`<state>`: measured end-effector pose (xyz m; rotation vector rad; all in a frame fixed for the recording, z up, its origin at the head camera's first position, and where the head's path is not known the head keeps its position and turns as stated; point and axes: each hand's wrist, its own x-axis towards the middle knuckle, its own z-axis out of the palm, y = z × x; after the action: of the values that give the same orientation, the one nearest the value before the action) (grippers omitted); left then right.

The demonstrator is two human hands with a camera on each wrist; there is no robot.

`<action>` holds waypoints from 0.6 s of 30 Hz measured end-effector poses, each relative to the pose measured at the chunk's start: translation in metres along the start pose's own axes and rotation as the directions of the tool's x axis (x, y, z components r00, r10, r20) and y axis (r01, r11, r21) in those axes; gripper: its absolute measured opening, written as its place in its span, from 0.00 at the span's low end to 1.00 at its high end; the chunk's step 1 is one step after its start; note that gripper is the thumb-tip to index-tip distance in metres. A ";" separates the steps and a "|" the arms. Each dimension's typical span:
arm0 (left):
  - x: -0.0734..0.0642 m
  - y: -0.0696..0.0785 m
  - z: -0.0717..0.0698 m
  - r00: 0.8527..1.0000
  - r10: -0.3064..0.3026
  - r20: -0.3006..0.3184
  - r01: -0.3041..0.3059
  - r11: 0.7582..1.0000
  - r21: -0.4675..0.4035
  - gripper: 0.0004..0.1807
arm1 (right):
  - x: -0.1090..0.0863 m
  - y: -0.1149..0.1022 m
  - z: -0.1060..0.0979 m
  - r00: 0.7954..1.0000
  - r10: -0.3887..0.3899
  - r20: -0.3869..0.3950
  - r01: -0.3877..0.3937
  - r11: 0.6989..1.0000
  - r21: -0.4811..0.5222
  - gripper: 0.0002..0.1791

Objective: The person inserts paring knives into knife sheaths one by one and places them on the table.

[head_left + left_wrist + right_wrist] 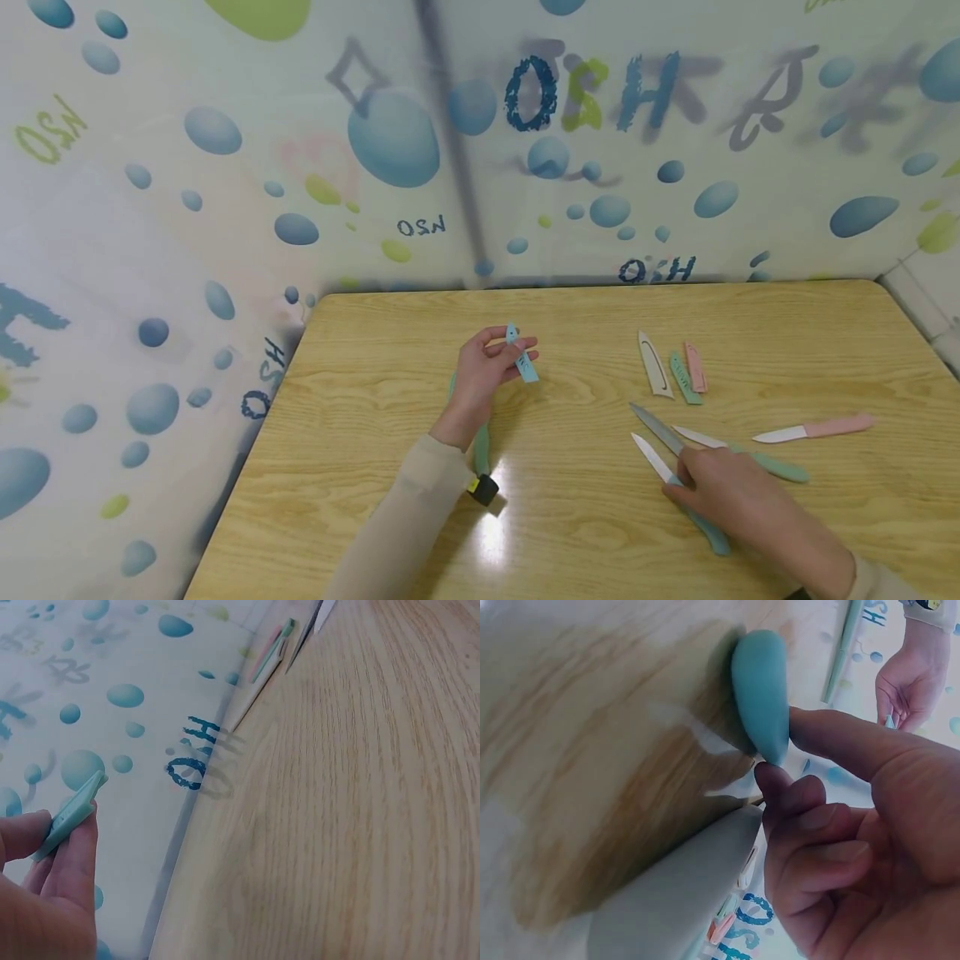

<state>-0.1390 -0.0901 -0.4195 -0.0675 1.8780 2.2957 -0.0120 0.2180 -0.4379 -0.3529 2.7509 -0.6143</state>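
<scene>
My left hand [483,367] is raised above the table and pinches a light blue blade cover [527,367] between thumb and fingers. My right hand [738,492] is low over the table. Its thumb and index finger pinch the blue-handled knife [705,531] where handle meets white blade; the other fingers are curled in. Beside it lies a larger grey-bladed knife [655,425], its white handle [667,892] partly hidden by the hand in the head view. A green-handled knife [782,467] and a pink-handled knife [836,426] lie to the right.
A white cover [654,365], a green cover [683,379] and a pink cover [695,367] lie together at the back right. A long green item [482,450] is partly hidden behind the left forearm. A patterned curtain [480,150] hangs behind the wooden table [375,375].
</scene>
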 end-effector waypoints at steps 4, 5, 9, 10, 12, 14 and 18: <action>-0.001 0.000 0.000 1.000 -0.006 -0.004 0.006 1.000 -0.005 0.17 | 0.001 -0.001 0.002 1.000 0.000 -0.006 0.000 1.000 0.013 0.14; -0.001 0.000 0.000 1.000 -0.007 -0.006 0.007 1.000 -0.006 0.16 | 0.001 -0.001 0.002 1.000 -0.002 -0.006 0.002 1.000 0.018 0.14; -0.003 0.000 0.000 1.000 -0.015 -0.010 0.015 1.000 -0.011 0.14 | 0.001 -0.003 0.001 1.000 -0.015 -0.017 0.016 0.999 0.031 0.14; -0.004 -0.001 0.000 1.000 -0.018 -0.010 0.018 1.000 -0.014 0.15 | 0.000 -0.003 0.001 1.000 -0.018 -0.021 0.019 0.999 0.032 0.14; -0.005 -0.001 0.001 1.000 -0.021 -0.010 0.020 1.000 -0.018 0.15 | 0.000 -0.004 -0.001 1.000 -0.015 -0.024 0.016 0.999 0.039 0.14; -0.006 -0.002 0.001 1.000 -0.023 -0.009 0.023 0.999 -0.024 0.15 | 0.000 -0.005 -0.003 0.999 -0.017 -0.033 0.019 0.999 0.044 0.14; -0.007 -0.005 0.001 0.999 -0.032 -0.005 0.032 0.999 -0.032 0.16 | 0.000 -0.007 -0.008 0.992 -0.086 -0.095 0.090 0.995 0.039 0.14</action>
<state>-0.1313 -0.0892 -0.4227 -0.1068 1.8293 2.3071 -0.0138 0.2148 -0.4284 -0.4492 2.8175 -0.7288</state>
